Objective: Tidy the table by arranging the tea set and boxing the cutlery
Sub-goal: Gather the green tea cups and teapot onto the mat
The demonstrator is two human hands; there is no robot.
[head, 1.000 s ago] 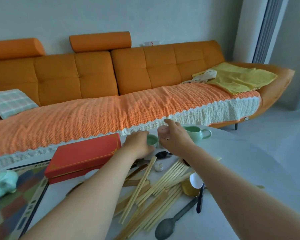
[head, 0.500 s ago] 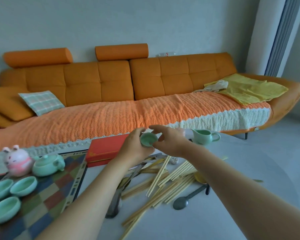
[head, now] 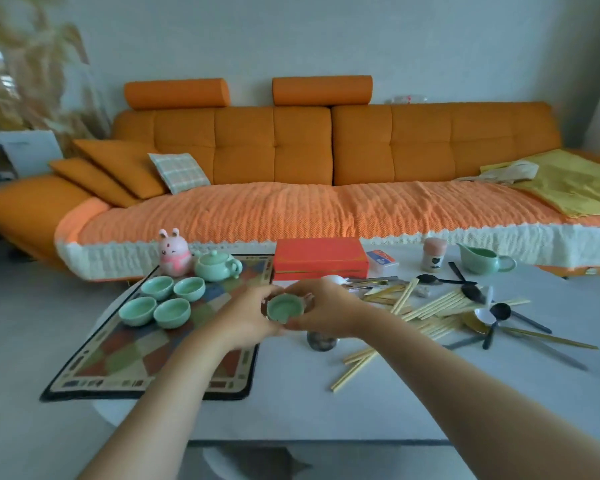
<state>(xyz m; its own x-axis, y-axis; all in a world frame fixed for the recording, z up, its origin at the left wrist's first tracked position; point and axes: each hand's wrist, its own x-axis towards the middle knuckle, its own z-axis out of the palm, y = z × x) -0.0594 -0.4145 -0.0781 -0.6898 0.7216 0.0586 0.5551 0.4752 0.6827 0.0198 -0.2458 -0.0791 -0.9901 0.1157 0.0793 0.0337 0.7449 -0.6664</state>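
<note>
At the centre of the frame, above the right edge of the patterned mat (head: 125, 358), a person holds a small green teacup (head: 284, 309) between two bare hands. The left hand (head: 246, 318) curls its fingers round the cup's left side; the right hand (head: 328, 311) pinches the opposite side, so both grip the one cup. The cup is held clear of the white table (head: 326, 403), its mouth tipped slightly toward the camera.

The move ahead appears to turn on what lies left of the hands. Four matching cups (head: 171, 312) sit in a tight two-by-two cluster on the mat at left of centre, with the green teapot (head: 216, 266) just behind them, higher in the frame. The held cup hangs to the right of that cluster and well apart from it, with bare mat between. The left hand is on the near side to the cluster, so it looks the likelier one to carry the cup across and set it down beside the others, while the right lets go.

To the right of the hands the cutlery is not yet boxed: pale chopsticks (head: 433, 306) lie scattered, most slanting from lower left to upper right, with dark spoons (head: 499, 311) among them. The red box (head: 321, 258) stands closed behind the hands, just beside the mat's far right corner. A green pitcher (head: 482, 260), seemingly part of the tea set, remains off the mat at the upper right of the table.
</note>
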